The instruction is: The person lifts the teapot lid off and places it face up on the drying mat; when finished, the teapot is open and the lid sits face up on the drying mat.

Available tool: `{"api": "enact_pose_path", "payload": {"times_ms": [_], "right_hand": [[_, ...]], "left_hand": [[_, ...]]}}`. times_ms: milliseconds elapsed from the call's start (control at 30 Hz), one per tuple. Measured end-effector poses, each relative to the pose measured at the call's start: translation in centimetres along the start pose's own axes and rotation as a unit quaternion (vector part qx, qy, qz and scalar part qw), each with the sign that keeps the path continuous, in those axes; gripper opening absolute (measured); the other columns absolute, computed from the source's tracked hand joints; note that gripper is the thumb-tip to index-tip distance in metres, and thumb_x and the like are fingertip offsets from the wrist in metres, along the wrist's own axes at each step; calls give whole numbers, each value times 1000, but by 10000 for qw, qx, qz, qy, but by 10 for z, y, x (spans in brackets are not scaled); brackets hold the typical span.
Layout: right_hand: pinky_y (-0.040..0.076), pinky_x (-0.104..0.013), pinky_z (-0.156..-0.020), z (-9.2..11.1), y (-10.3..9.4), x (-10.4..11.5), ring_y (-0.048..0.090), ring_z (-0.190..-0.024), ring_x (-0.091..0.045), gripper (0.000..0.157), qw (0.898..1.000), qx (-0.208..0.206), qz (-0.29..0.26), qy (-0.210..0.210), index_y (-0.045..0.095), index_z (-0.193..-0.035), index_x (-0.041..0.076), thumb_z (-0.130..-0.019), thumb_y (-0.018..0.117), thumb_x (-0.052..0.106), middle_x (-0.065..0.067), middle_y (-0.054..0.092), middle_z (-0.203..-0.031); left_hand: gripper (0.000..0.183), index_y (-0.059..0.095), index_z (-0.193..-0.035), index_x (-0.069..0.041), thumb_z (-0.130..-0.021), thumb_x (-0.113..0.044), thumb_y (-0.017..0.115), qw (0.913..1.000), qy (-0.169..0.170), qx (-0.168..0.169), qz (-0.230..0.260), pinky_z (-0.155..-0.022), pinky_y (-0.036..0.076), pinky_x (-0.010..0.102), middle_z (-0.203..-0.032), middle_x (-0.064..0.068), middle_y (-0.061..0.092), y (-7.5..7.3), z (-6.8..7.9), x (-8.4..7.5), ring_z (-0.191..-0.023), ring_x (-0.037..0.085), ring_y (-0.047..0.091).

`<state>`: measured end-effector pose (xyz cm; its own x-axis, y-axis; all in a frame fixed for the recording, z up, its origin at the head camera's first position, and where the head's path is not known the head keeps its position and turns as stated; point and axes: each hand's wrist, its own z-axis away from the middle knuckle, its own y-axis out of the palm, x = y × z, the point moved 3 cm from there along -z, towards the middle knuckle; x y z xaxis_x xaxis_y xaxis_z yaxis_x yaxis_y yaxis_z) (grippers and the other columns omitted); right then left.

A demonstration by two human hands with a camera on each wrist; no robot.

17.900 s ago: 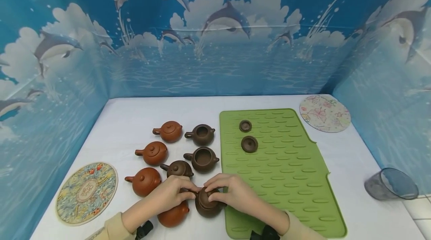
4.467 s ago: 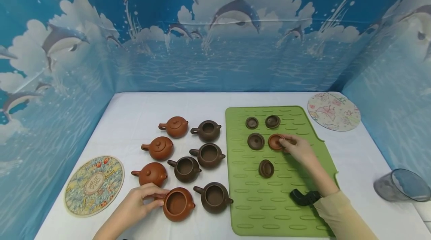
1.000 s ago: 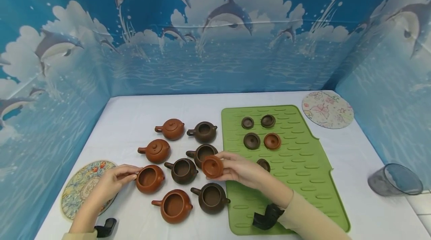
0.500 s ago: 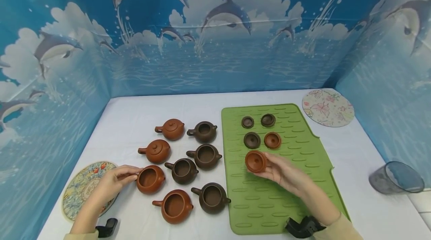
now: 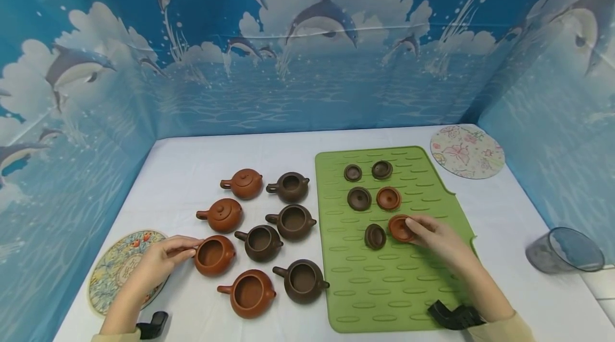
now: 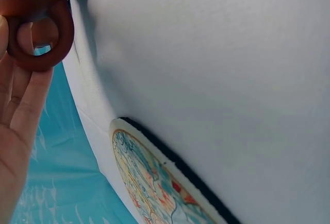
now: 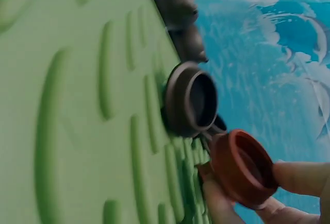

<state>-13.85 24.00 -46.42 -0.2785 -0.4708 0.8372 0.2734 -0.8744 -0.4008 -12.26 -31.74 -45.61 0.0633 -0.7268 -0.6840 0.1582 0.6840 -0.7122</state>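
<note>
My left hand (image 5: 160, 259) pinches the ring handle (image 6: 64, 36) of a lidless reddish-brown teapot (image 5: 198, 266), left of the other pots. Over the green mat (image 5: 384, 299), my right hand (image 5: 439, 238) pinches a reddish-brown teapot lid (image 7: 237, 175) by its edge, hollow side showing. Just left of it lies a dark brown lid (image 5: 375, 237). Further back on the mat are another reddish lid (image 5: 388, 199) and several dark lids (image 5: 359, 199). Another lidless reddish teapot (image 5: 235, 304) and several lidless dark teapots (image 5: 301, 299) stand between the hands.
Two lidded reddish teapots (image 5: 226, 215) stand at the back left. A patterned round mat (image 5: 103, 283) lies under the left forearm, a floral one (image 5: 468, 152) at the back right. A grey translucent cup (image 5: 543, 256) lies tipped near the right edge.
The right hand has carried the reddish lid from over the teapots rightward and lowered it by the dark lid. The left hand stays at its teapot. Earlier, several pots lost their lids to the mat.
</note>
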Motion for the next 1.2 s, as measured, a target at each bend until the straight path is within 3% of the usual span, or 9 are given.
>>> {"api": "enact_pose_path", "payload": {"times_ms": [133, 300, 400, 500, 633, 800, 967, 1033, 1200], "right_hand": [[45, -59, -100, 0, -3, -2, 53, -124, -47, 61, 9941, -283, 1040, -148, 47, -140, -6, -103, 47, 43, -32, 52, -137], [48, -58, -93, 0, -9, 0, 56, -117, -47, 52, 9870, -260, 1557, -313, 55, -133, -5, -103, 49, 38, -28, 62, -125], [50, -56, -90, -1, -11, -1, 61, -111, -42, 49, 9851, -257, 1655, -383, 58, -130, -5, -103, 51, 36, -25, 65, -119], [48, -60, -92, -4, -11, -2, 59, -113, -46, 50, 9820, -300, 1806, -456, 58, -130, -5, -103, 51, 37, -27, 64, -121], [46, -63, -94, -6, -9, 0, 56, -116, -50, 50, 9775, -368, 1978, -630, 59, -129, -6, -102, 52, 36, -30, 62, -123], [50, -57, -90, -7, -8, 4, 66, -100, -37, 50, 9780, -333, 1944, -674, 58, -128, -7, -102, 53, 34, -27, 66, -117], [54, -41, -75, -8, -9, 6, 66, -84, -20, 54, 9825, -202, 1775, -529, 51, -134, -9, -103, 51, 35, -29, 64, -119], [54, -39, -73, -9, -9, 8, 66, -87, -24, 54, 9825, -231, 1765, -556, 51, -135, -9, -103, 51, 35, -30, 63, -121], [53, -55, -87, -9, -11, 18, 61, -109, -46, 49, 9772, -610, 1834, -875, 55, -132, -8, -103, 51, 31, -32, 59, -128]], "left_hand": [[20, 76, -108, -11, -89, -9, 71, 10000, 1, -49, -16, -80, 56, 18, -112, 10, 72, 2, 1, 0, -99, 10, 68], [19, 76, -108, -12, -89, -9, 71, 9999, 40, -86, -81, -81, 56, 19, -111, 9, 72, 2, 0, -1, -100, 15, 69], [19, 77, -107, -12, -89, -9, 71, 9999, 38, -96, -86, -80, 55, 17, -110, 9, 72, 2, 0, -2, -99, 12, 68], [19, 77, -107, -11, -89, -9, 72, 9999, 25, -104, -48, -79, 54, 16, -111, 10, 72, 2, 0, -2, -99, 14, 68], [19, 77, -107, -11, -88, -8, 72, 9998, 50, -135, -131, -81, 55, 19, -110, 9, 73, 2, 1, -1, -103, 23, 68], [19, 77, -107, -11, -88, -7, 71, 9997, 32, -173, -149, -81, 56, 21, -110, 10, 73, 2, 1, -1, -105, 26, 67], [20, 76, -108, -11, -89, -10, 72, 9999, 77, -116, -26, -80, 55, 17, -111, 10, 72, 1, 1, 0, -101, 15, 68], [21, 76, -109, -12, -89, -11, 71, 9998, 167, -87, -24, -80, 54, 17, -111, 10, 72, 0, 0, 0, -99, 9, 67], [22, 75, -112, -13, -91, -14, 70, 9995, 296, 45, -34, -82, 54, 18, -113, 9, 72, -3, -2, 0, -100, 7, 67]]}}
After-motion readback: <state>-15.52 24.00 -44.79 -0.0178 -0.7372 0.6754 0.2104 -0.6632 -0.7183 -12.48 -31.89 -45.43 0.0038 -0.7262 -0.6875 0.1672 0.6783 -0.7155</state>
